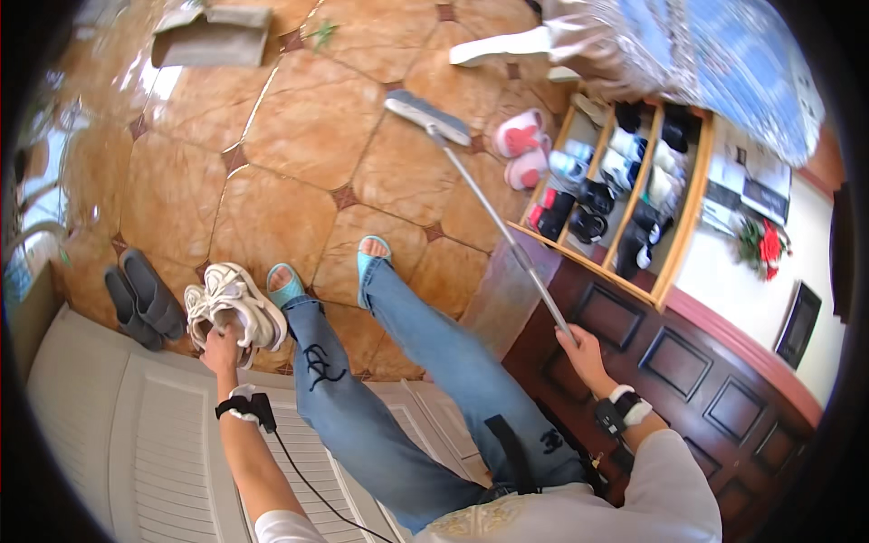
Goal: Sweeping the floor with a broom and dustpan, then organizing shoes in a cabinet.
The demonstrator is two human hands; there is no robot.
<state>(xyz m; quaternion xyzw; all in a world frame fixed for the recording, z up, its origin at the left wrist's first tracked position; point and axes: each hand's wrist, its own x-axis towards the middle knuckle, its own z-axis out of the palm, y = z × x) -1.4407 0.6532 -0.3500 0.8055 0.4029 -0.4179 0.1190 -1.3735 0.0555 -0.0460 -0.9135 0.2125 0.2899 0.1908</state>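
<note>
My left hand [223,347] grips a pair of white and beige sneakers [234,298] by their heels, held at the lower left just beside my left foot. With my right hand [582,349] I hold the metal pole [502,224] of a floor mop or broom near its end. Its grey and white head [426,117] rests on the tiled floor, up and to the left of the pink slippers. Grey slippers [142,295] stand to the left of the sneakers, by the white louvred doors.
Pink slippers [524,149] lie beside a wooden shoe rack [597,261] holding several pairs of shoes. A cardboard box [210,47] stands at the upper left. A cloth-covered table [747,75] is at the upper right, a dark panelled door [611,312] at the right.
</note>
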